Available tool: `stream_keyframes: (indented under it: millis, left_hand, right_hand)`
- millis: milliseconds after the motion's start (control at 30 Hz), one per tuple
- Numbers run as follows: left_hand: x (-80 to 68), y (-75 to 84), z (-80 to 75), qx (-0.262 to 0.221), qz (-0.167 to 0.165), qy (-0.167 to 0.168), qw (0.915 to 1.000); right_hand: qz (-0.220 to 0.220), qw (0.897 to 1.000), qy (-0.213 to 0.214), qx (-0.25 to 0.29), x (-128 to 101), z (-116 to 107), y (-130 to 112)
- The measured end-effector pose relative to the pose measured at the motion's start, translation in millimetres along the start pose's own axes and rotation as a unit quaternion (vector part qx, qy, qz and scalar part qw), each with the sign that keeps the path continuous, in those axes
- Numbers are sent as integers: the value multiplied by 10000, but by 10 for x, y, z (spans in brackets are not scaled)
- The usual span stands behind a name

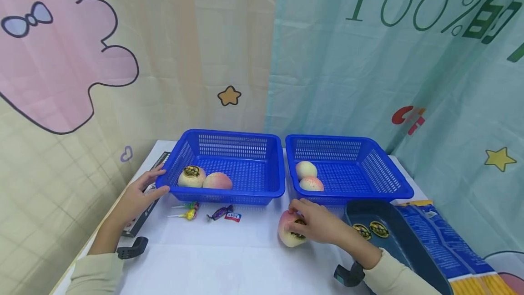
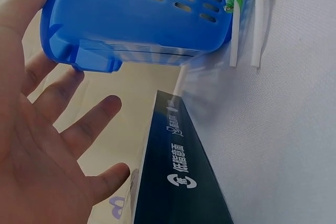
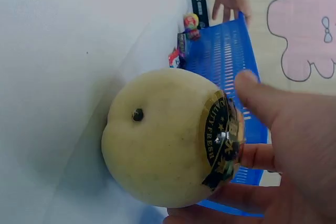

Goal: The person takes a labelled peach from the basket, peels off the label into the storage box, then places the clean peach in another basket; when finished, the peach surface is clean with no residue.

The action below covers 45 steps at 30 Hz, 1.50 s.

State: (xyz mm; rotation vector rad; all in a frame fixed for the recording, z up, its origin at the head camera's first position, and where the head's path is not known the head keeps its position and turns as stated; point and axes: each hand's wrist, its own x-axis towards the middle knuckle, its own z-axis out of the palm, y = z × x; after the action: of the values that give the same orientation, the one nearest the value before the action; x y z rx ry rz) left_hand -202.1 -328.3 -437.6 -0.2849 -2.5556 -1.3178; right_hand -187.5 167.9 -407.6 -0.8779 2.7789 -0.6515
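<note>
My right hand (image 1: 317,222) holds a pale pink-and-cream peach (image 1: 288,233) low at the white table, in front of the gap between two blue baskets. Seen in the right wrist view, the peach (image 3: 157,140) carries a black-and-gold "Quality Fresh" sticker (image 3: 218,137), with fingers curled around that side. At the left basket's (image 1: 229,197) front left corner, my left hand (image 1: 139,197) touches the rim, its fingers spread in the left wrist view. That basket contains a stickered peach (image 1: 191,180) and a plain one (image 1: 218,180). Two more peaches (image 1: 312,184) lie in the right basket (image 1: 352,193).
Lollipops (image 1: 189,214) and wrapped candies (image 1: 221,213) lie before the left basket. A dark box (image 1: 141,217) stands at the left. Right of my right hand are a dark tray (image 1: 405,245) with two stickers (image 1: 379,229) and a blue-and-yellow bag (image 1: 446,240).
</note>
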Motion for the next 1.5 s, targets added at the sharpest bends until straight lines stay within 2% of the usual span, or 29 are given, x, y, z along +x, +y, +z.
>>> stream_keyframes:
  millis: [200, 400, 467, 533, 567, 633, 667, 733, 800, 900, 967, 1033, 1100, 1200, 1333, 1500]
  left_hand:
    - [1, 9, -5, 75, -15, 1, 10000]
    - [9, 42, 0, 165, 113, 140, 9997]
    - [21, 67, 6, 227, 286, 345, 9987]
    - [19, 171, 29, 331, 546, 626, 9960]
    - [14, 251, 58, 392, 771, 772, 9933]
    - [5, 468, 176, 365, 1451, 865, 9849]
    - [-16, 617, 267, 365, 1777, 774, 9804]
    - [-70, 930, 524, 351, 2370, 215, 9706]
    - [-157, 1213, 837, 407, 2553, -735, 9632]
    - [-284, 1509, 1310, 658, 2224, -2146, 9488]
    - [-317, 1585, 1583, 803, 1909, -2674, 9411]
    - [-288, 1592, 1825, 737, 1760, -2890, 9381]
    - [-233, 1567, 2034, 587, 1676, -2944, 9391]
    - [-128, 1519, 2262, 238, 1620, -3028, 9389]
    - [-39, 1442, 2423, -178, 1536, -3073, 9390]
    - [-34, 1372, 2482, -341, 1546, -2968, 9417]
  right_hand:
    - [213, 9990, -365, -156, -28, 6, -28]
    - [54, 9991, -95, -401, -15, 70, 18]
    - [64, 9992, 7, -391, -18, 80, 17]
    - [113, 9992, 41, -389, -26, 84, 7]
    - [152, 9992, 33, -379, -31, 82, -2]
    - [228, 9991, -28, -349, -40, 68, -16]
    - [256, 9992, -62, -317, -46, 57, -19]
    - [305, 9990, -171, -267, -66, 23, -24]
    - [363, 9988, -289, -145, -98, -26, -27]
    - [372, 9982, -467, -46, -153, -102, -26]
    - [331, 9979, -550, -27, -186, -150, -21]
    - [263, 9978, -597, -76, -208, -186, -10]
    - [194, 9978, -622, -123, -219, -211, 4]
    - [49, 9981, -601, -88, -210, -224, 22]
    - [-204, 9988, -417, -121, -170, -205, 42]
    - [-474, 9985, 89, -254, -113, -145, 43]
